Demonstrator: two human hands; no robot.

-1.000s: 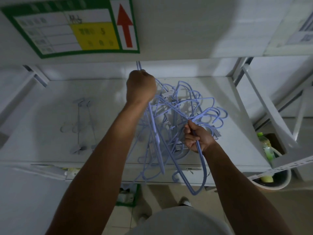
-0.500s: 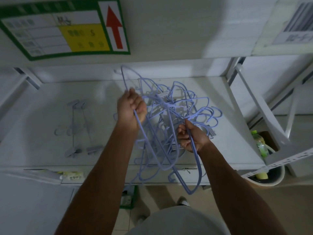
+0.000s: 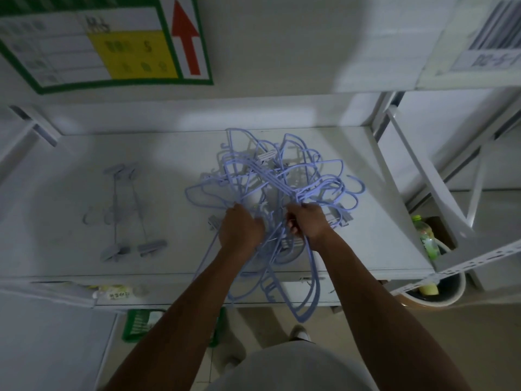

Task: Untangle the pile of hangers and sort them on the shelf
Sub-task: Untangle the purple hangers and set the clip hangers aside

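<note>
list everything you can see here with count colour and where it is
tangled hangers: one pile, too knotted to count, pale purple, right-centre of the shelf, some hanging over its front edge
clip hangers: two, pale grey, side by side on the left part of the shelf
shelf: one, white, across the view
sign: one, green border, yellow block, red arrow, upper left
barcode label: one, black on white, upper right
bottle: one, green, low right beyond the shelf's end
left hand: one, grips strands at the pile's near side
right hand: one, grips strands beside the left hand
</note>
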